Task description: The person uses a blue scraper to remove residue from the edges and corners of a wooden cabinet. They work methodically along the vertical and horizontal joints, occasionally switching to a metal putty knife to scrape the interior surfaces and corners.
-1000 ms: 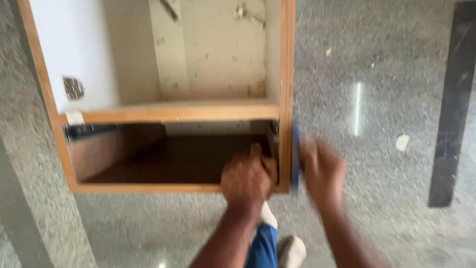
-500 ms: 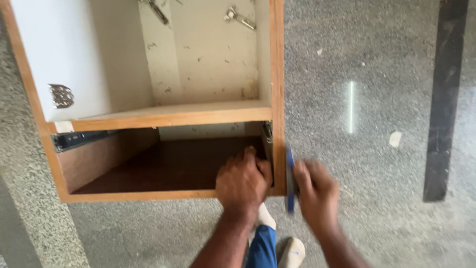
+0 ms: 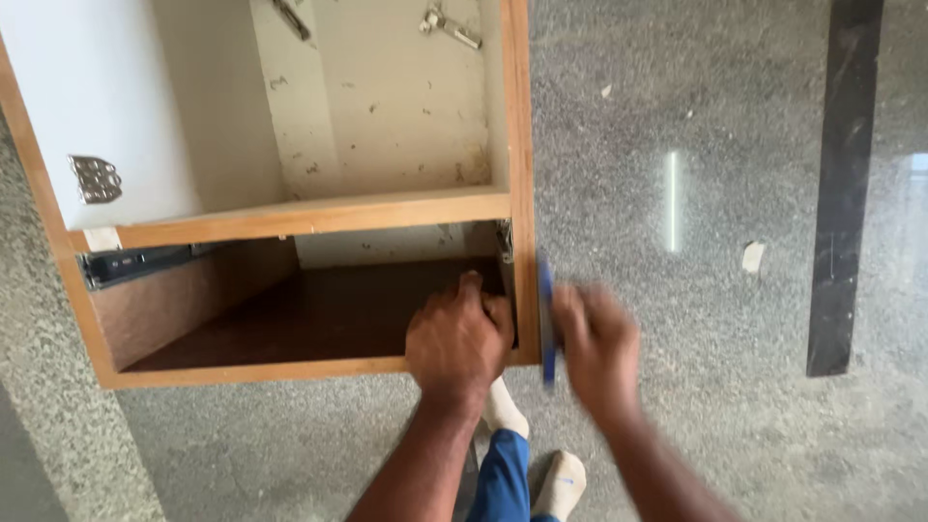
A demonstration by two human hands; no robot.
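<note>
A wooden cabinet (image 3: pixel 290 217) lies on a speckled grey stone floor (image 3: pixel 696 116), seen from above, with its open front turned up toward the camera. A wooden shelf (image 3: pixel 309 215) splits it into a pale upper compartment and a dark brown lower one. The left hand (image 3: pixel 456 338) reaches into the lower compartment at its right corner, fingers curled against the inside of the right side panel (image 3: pixel 522 193), just beside a metal drawer slide (image 3: pixel 505 244) fixed there; whether it grips anything cannot be told. The right hand (image 3: pixel 597 343) is outside the cabinet, just beside that same panel, blurred, and closed around a thin blue tool (image 3: pixel 547 324) that stands upright along the panel's outer face, touching or nearly touching it; what kind of tool it is cannot be told. A second drawer slide (image 3: pixel 135 263) runs along the left wall of the lower compartment. A metal hinge plate (image 3: pixel 95 179) sits on the white left wall of the upper compartment, and another metal fitting (image 3: pixel 447 23) lies near its top. Below the hands show a blue trouser leg (image 3: pixel 503 478) and white socks (image 3: pixel 559 483). A dark stone strip (image 3: pixel 843 184) crosses the floor at the right, well apart from the cabinet.
</note>
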